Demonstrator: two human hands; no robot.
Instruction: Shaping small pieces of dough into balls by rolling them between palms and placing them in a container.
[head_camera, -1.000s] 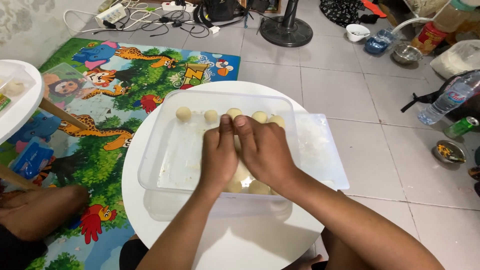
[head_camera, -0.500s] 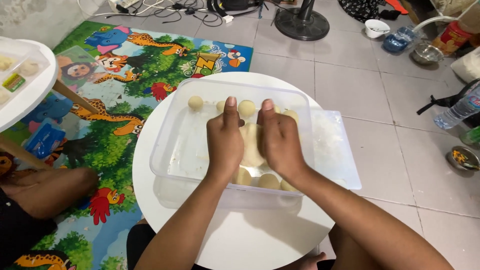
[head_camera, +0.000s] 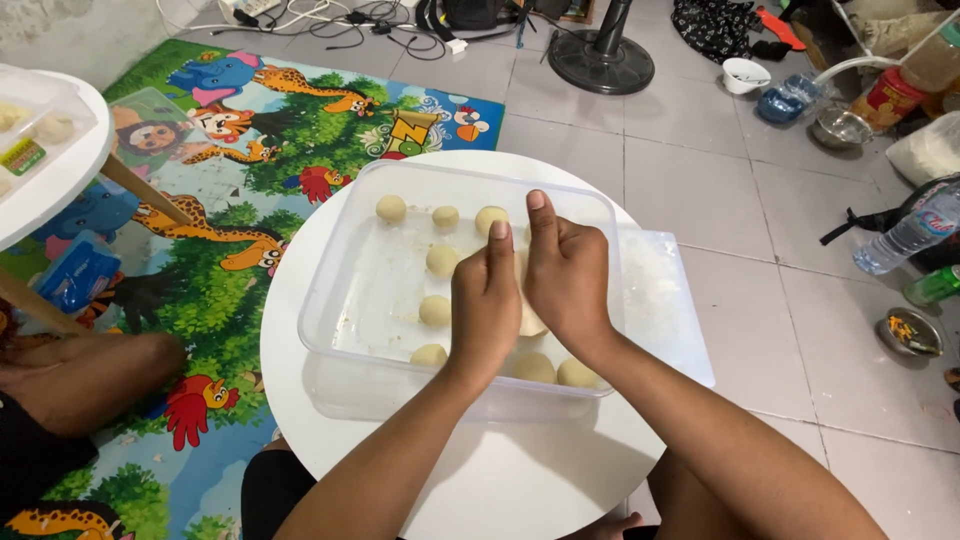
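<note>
Pressed together, the left hand (head_camera: 487, 300) and right hand (head_camera: 563, 275) clamp a pale dough piece (head_camera: 531, 318) between the palms, inside the clear plastic container (head_camera: 345, 290). Even, gentle palm pressure should round it like the 8 or so dough balls (head_camera: 437, 261) lying left of and below the hands.

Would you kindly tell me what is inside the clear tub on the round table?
The tub holds dough balls, about nine showing. Both hands, left and right, press together over a dough piece that peeks out below; they cover most of it.
</note>
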